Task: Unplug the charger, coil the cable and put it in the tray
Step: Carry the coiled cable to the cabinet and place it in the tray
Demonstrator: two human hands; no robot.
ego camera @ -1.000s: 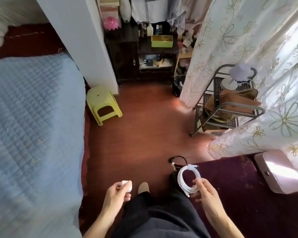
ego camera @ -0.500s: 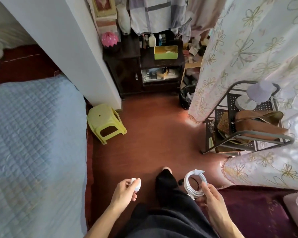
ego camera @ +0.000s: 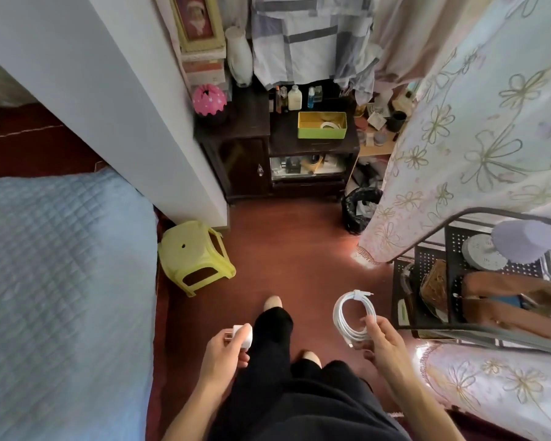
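My left hand [ego camera: 223, 351] grips the small white charger plug [ego camera: 243, 335], its prongs pointing left. My right hand [ego camera: 384, 342] pinches the coiled white cable [ego camera: 352, 313], which hangs as a loose loop with its connector end at the top. Both hands are low in the view, either side of my dark trouser leg. Far ahead, a yellow-green tray [ego camera: 322, 132] stands on top of a dark wooden cabinet [ego camera: 245, 154], with a white coil lying inside it.
A blue quilted bed [ego camera: 61, 281] fills the left. A yellow plastic stool [ego camera: 194, 253] stands beside a white wall. A flowered curtain [ego camera: 458, 138] hangs on the right over a metal rack [ego camera: 458, 281]. A black bin [ego camera: 360, 208] sits by the cabinet. Red floor runs between them.
I have walked forward across the red floor: the cabinet, tray and stool now appear nearer. Both hands keep hold of the plug and the coil.
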